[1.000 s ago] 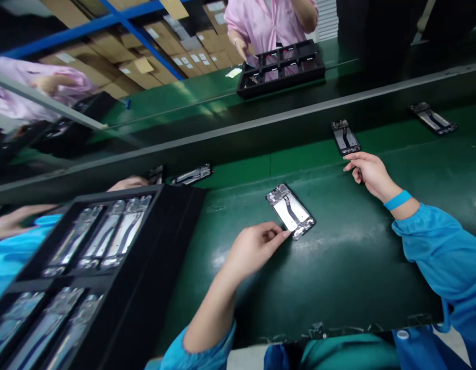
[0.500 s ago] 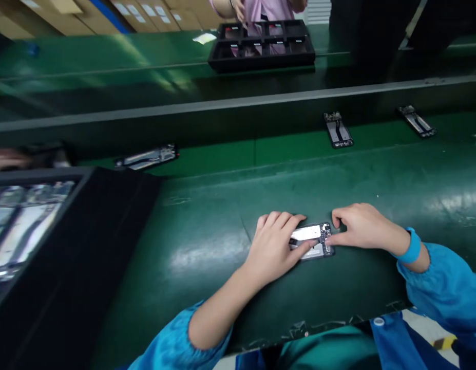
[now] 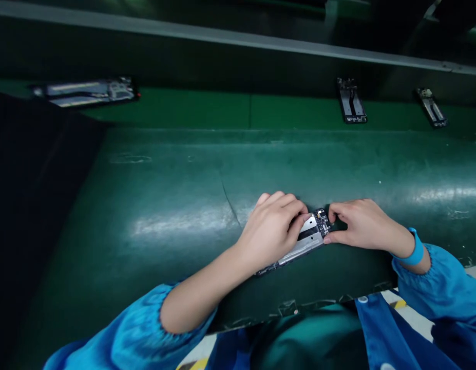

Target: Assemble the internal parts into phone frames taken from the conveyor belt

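Near the front edge of the worktop (image 3: 176, 185), the opened smartphone frame (image 3: 306, 237) (likely light and stiff, its bare circuit board (image 3: 321, 221) fragile, so best taken by the rims) lies under the left hand (image 3: 274, 226), whose hold I cannot tell, while the right hand (image 3: 359, 223) grasps its right end.

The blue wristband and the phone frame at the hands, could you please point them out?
Blue wristband (image 3: 418, 247): head view, on its outer face.
Phone frame (image 3: 304, 245): head view, on its silvery plate.
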`<state>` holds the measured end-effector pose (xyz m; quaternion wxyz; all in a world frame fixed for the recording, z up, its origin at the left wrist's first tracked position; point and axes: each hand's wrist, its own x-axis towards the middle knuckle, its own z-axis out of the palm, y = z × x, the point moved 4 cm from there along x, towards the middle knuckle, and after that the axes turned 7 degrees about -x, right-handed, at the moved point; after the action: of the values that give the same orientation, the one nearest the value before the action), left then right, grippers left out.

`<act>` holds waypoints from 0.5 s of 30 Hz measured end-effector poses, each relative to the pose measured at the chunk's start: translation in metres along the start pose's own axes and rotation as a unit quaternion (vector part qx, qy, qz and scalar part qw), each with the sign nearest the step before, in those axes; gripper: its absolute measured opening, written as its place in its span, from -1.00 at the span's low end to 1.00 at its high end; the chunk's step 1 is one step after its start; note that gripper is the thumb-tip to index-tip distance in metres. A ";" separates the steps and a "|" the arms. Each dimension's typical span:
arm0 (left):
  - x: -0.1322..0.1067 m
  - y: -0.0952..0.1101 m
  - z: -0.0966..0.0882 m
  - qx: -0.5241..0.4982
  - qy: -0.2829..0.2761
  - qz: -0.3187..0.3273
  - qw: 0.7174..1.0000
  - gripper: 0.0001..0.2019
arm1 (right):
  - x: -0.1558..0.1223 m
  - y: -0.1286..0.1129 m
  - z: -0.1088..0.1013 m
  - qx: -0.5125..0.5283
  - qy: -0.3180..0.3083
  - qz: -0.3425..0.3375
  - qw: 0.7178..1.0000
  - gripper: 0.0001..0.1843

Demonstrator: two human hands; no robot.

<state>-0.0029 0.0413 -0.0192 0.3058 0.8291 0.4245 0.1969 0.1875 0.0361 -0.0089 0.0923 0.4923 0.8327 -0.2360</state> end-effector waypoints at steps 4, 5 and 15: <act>0.001 0.003 0.003 -0.010 0.005 0.015 1.000 -0.82 | 0.003 0.003 -0.003 0.070 -0.035 0.015 0.997 -0.56; 0.001 0.004 0.004 -0.007 0.008 0.024 1.000 -0.81 | 0.005 0.005 -0.003 0.109 -0.054 0.027 0.992 -0.53; -0.002 0.007 0.010 0.020 0.030 0.032 0.999 -0.78 | 0.019 0.006 -0.001 0.305 -0.225 0.157 0.912 -0.67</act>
<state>0.0058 0.0328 -0.0219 0.2699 0.8422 0.4104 0.2225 0.1829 0.0536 -0.0173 0.1582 0.5548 0.5892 -0.5657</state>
